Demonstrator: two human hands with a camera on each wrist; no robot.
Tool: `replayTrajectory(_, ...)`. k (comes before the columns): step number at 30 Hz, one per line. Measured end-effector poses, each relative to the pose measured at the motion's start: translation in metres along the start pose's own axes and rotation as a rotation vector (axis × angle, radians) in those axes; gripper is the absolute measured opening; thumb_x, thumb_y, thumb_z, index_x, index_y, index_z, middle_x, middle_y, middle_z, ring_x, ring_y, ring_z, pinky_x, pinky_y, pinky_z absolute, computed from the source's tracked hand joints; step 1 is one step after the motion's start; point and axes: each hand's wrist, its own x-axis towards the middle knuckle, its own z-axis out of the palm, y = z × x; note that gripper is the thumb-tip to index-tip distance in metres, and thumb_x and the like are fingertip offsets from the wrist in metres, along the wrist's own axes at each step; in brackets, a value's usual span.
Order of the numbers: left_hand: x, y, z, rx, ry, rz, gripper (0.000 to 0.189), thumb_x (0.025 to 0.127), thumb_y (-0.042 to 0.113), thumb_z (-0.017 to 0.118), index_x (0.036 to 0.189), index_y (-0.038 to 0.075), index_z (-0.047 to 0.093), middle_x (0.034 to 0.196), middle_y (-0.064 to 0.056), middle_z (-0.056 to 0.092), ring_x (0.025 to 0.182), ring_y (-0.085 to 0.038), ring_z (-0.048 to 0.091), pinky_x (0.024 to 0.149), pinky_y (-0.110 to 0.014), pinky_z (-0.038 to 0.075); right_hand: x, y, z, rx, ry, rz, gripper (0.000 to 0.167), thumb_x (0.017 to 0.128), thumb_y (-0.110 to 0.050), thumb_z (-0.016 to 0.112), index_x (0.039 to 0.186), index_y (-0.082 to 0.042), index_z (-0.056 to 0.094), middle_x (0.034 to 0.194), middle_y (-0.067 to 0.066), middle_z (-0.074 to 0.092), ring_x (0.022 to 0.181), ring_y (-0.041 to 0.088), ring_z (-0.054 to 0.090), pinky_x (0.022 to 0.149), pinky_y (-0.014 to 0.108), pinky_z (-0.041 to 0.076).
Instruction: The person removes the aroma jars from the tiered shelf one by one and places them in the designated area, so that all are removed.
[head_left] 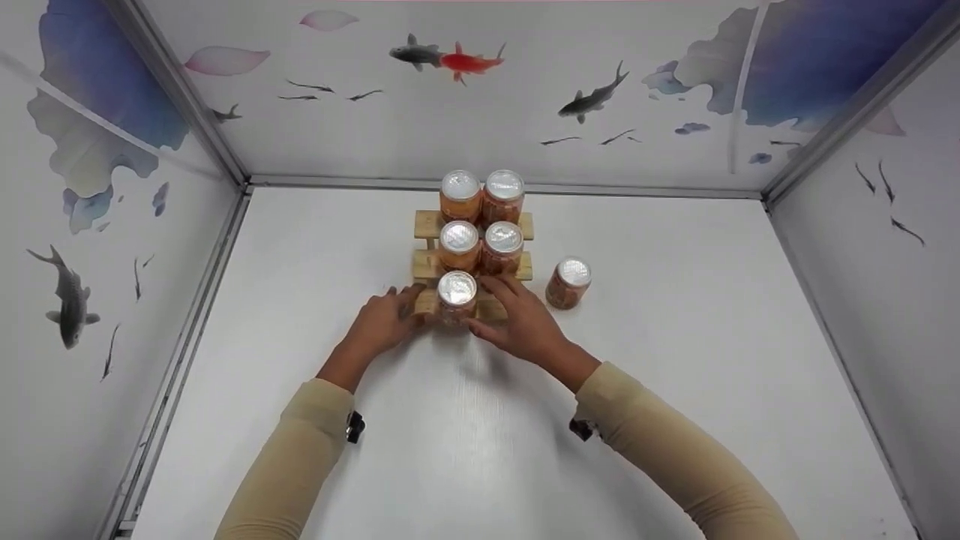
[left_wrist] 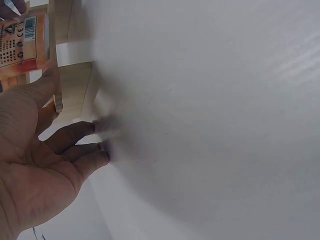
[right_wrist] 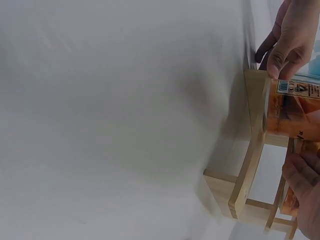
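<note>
A three-step wooden rack point(head_left: 428, 264) bears several orange-labelled jars with silver lids. The front jar point(head_left: 457, 291) stands on the lowest step, at its left half. My left hand point(head_left: 379, 322) is at the rack's left end, thumb and forefinger on either side of the step's end, with the other fingers point(left_wrist: 82, 155) loosely bent close to the table. Just right of the front jar is my right hand point(head_left: 529, 326), thumb in front of the step and fingers point(right_wrist: 299, 175) extended beside the jar, next to the middle-step jar point(head_left: 502, 255).
One more jar point(head_left: 568, 283) stands on the white table point(head_left: 675, 375) right of the rack. Two jars on the top step, including the back left jar point(head_left: 460, 195), are near the rear wall point(head_left: 480, 120). Printed side walls enclose the table.
</note>
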Motion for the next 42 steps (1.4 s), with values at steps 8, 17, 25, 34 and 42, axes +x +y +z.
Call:
replayTrajectory(8,0.001,0.002,0.000,0.049,0.021,0.029,0.063,0.111,0.036,0.067,0.168,0.016,0.050,0.168,-0.021,0.051,0.159,-0.052,0.043,0.128,-0.067,0.040,0.009,-0.007,0.008,0.021,0.026,-0.007,0.073,0.098,-0.042,0.087,0.155,-0.008,0.058,0.147,0.014,0.064,0.134,0.035,0.068,0.112,0.057,0.057)
replayTrajectory(17,0.000,0.002,0.001,0.042,0.027,0.035,0.064,0.111,0.039,0.066,0.168,0.016,0.049,0.168,-0.024,0.050,0.159,-0.053,0.043,0.127,-0.067,0.041,0.016,-0.011,0.016,0.058,0.072,0.025,0.069,0.097,-0.042,0.088,0.149,-0.006,0.060,0.142,0.013,0.065,0.131,0.030,0.066,0.112,0.053,0.057)
replayTrajectory(25,0.000,0.002,0.002,0.036,0.024,0.034,0.063,0.112,0.038,0.065,0.168,0.016,0.049,0.168,-0.024,0.050,0.159,-0.054,0.043,0.127,-0.068,0.040,0.021,-0.015,0.020,0.067,0.108,0.056,0.065,0.096,-0.042,0.089,0.142,-0.004,0.061,0.138,0.015,0.065,0.128,0.031,0.065,0.110,0.055,0.057)
replayTrajectory(34,0.000,0.002,0.001,0.030,0.027,0.035,0.064,0.111,0.039,0.067,0.168,0.016,0.050,0.168,-0.023,0.051,0.159,-0.053,0.043,0.127,-0.067,0.041,0.023,-0.017,0.021,0.088,0.115,0.053,0.062,0.096,-0.036,0.089,0.142,-0.004,0.062,0.137,0.015,0.066,0.127,0.033,0.067,0.109,0.055,0.057)
replayTrajectory(42,0.001,0.001,0.001,0.027,0.021,0.036,0.065,0.110,0.041,0.066,0.168,0.017,0.049,0.168,-0.026,0.049,0.159,-0.055,0.042,0.128,-0.068,0.039,0.023,-0.013,0.017,0.096,0.131,0.021,0.060,0.095,-0.032,0.091,0.139,-0.002,0.065,0.133,0.016,0.069,0.123,0.033,0.069,0.105,0.055,0.058)
